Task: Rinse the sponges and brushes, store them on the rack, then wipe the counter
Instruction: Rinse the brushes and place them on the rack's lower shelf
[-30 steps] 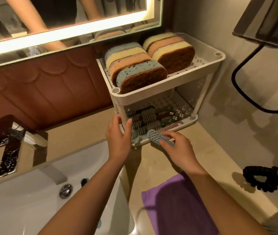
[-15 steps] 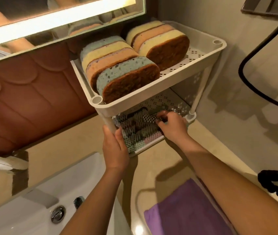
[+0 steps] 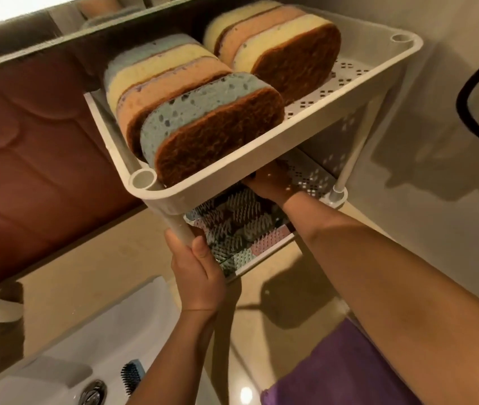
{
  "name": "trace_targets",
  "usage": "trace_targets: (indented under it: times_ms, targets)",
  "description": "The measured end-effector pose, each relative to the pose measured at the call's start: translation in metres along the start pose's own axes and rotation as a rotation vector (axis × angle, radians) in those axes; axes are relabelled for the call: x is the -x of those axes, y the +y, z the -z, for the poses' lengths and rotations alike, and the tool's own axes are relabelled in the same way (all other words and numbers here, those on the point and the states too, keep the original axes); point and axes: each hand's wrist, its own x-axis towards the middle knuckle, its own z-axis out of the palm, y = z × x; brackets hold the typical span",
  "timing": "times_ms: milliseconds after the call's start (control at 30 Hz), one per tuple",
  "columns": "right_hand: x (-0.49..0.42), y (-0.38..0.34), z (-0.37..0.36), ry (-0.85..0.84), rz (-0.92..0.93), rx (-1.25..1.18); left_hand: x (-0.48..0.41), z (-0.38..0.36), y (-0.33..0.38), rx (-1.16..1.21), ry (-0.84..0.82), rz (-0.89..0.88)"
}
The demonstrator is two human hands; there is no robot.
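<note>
Right hand (image 3: 273,182) reaches under the top shelf of the rack (image 3: 232,168), just behind the brushes (image 3: 232,226) crowding the lower shelf's front-left corner; I cannot tell its grip, as its fingers are hidden. Left hand (image 3: 195,273) grips the front-left post (image 3: 179,229).

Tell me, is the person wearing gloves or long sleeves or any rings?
No gloves: the left hand and right hand are bare. Both forearms are bare too, with no sleeves or watch showing. No ring shows on the left fingers; the right fingers are hidden from view.

Right hand (image 3: 273,182) fingers hidden under rack (image 3: 261,160) top shelf; purple cloth (image 3: 349,369) cut by bottom edge
</note>
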Motion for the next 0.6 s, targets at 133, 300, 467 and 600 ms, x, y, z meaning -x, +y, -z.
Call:
trace_targets:
  times_ms: [133, 300, 467, 600]
  targets:
    - [-0.013, -0.003, -0.008, -0.081, -0.007, 0.027, -0.001, -0.001, 0.001, -0.020, 0.001, -0.050]
    - [-0.022, 0.001, -0.011, -0.149, 0.009, 0.079, -0.001, -0.002, -0.003, -0.018, 0.017, -0.053]
    - [-0.013, 0.001, -0.006, -0.141, 0.031, 0.060, 0.000, -0.001, -0.003, -0.021, -0.004, 0.004]
    - [0.005, -0.004, 0.005, -0.090, 0.072, 0.037, 0.001, 0.002, 0.004, -0.061, -0.037, 0.058]
